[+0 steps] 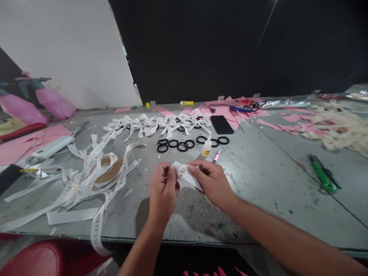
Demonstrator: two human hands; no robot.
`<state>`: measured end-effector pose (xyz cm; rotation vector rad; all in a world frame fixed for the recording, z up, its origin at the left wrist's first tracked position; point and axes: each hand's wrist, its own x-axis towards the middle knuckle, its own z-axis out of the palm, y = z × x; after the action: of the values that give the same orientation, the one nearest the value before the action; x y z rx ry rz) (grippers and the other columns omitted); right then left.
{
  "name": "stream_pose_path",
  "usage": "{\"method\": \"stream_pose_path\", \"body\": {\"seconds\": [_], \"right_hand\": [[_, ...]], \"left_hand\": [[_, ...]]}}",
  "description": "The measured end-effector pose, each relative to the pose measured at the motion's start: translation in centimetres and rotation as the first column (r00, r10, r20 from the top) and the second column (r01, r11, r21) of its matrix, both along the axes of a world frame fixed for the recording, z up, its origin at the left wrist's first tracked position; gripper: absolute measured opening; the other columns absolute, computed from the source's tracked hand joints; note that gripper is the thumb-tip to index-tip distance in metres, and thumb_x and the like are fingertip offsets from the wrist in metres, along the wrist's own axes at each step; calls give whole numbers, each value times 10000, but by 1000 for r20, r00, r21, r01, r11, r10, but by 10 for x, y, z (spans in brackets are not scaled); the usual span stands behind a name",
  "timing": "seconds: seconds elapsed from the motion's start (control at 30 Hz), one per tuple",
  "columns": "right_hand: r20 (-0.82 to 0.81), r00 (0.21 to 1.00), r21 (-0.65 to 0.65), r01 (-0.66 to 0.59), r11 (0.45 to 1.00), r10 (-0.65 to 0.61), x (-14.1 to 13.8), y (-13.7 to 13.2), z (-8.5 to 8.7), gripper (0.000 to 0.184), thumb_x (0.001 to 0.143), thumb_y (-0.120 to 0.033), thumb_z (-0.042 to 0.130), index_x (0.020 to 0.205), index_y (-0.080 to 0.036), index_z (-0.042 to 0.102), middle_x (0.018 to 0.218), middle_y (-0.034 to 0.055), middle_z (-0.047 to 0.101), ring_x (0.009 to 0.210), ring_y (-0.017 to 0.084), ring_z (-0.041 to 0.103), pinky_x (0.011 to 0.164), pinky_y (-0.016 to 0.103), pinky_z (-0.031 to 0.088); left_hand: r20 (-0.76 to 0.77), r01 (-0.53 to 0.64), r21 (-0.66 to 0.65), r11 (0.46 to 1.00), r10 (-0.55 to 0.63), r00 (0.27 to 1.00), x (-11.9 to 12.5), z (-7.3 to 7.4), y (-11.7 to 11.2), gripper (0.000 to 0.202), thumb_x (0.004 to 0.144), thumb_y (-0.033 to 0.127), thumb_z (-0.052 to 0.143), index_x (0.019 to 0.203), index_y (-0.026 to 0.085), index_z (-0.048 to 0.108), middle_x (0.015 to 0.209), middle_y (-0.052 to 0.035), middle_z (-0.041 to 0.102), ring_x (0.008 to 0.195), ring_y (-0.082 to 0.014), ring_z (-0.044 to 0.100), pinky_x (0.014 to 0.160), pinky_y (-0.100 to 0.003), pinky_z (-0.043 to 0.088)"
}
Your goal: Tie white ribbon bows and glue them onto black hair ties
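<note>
Between my left hand (164, 188) and my right hand (211, 182) is a short piece of white ribbon (181, 171) with gold lettering. Both thumbs press the ribbon against the fingers, one at each side. Just beyond my right hand stands a small glue bottle (206, 147) with a yellow label, and a slim pinkish tool (216, 156) lies beside it. Several black rings (182, 146) lie in a row past my hands. Behind them is a pile of white ribbon bows (161, 124), some with black rings showing.
A ribbon roll (107, 170) with loose printed strips spreads over the left side, one strip hanging off the front edge. A black phone (222, 125) lies at the back. At right lie a green cutter (322, 173) and a cream fabric heap (342, 128). Pink spray bottles (54, 101) stand far left.
</note>
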<state>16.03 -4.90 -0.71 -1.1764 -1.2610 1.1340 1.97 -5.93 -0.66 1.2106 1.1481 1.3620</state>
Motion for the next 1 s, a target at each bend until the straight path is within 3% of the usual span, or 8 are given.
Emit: {"method": "stream_pose_path", "body": {"seconds": [0.13,0.27,0.4,0.47,0.6,0.7,0.87,1.0], "right_hand": [[20,1000,0,5,1000,-5,-1,-2,1,289,809,-433,663,938,-195,765,568,-1,603,480,110,480,428,242,373],[37,999,17,20,1000,-21,0,-2,1,310,809,-451,664,962,-202,771,636,15,645,469,106,491,424,254,394],[146,988,147,35,988,-57,1,-1,-1,239,823,-409,666,953,-245,781,869,51,728,685,163,626,585,293,506],[188,979,185,44,982,-79,0,-2,-2,228,830,-393,662,964,-252,781,868,48,739,722,177,645,626,299,521],[209,975,133,50,990,-78,-1,-4,-6,309,860,-428,618,1034,-217,761,640,16,700,457,130,556,463,270,464],[258,957,181,90,979,-135,-1,-5,-7,313,890,-417,576,1031,-199,752,548,-10,657,405,117,522,441,250,432],[336,911,306,136,942,-241,-2,-5,-8,283,933,-363,502,910,-181,718,669,9,697,501,116,571,513,233,436],[346,900,371,128,920,-265,-2,-6,-7,278,945,-351,477,864,-185,685,671,6,666,588,127,592,549,226,427]], "left_hand": [[188,-12,-141,990,38,981,6,0,0,305,905,500,510,854,200,500,568,75,418,421,-56,385,375,-144,267],[213,66,-204,977,-22,977,3,2,0,412,842,565,578,751,163,555,526,65,417,420,-49,358,382,-150,235],[111,24,-132,991,-9,994,-2,-1,2,353,801,492,676,779,145,620,531,60,455,440,-44,364,409,-161,260],[33,-37,-89,995,40,999,-3,-3,3,335,829,482,651,815,149,627,526,59,466,437,-51,380,409,-165,281],[-112,-136,2,991,135,985,-2,-4,3,317,908,481,537,826,175,557,522,67,461,414,-59,412,388,-160,313],[-174,-209,55,976,215,961,2,-4,3,300,951,451,464,810,188,496,528,70,456,403,-59,427,384,-149,344],[26,-271,1,963,271,962,10,-6,3,333,953,494,421,809,197,464,581,60,487,383,-63,425,335,-151,339],[226,-128,-166,978,164,960,8,-1,1,413,874,606,497,887,194,522,615,45,530,413,-65,452,347,-141,313]]}}
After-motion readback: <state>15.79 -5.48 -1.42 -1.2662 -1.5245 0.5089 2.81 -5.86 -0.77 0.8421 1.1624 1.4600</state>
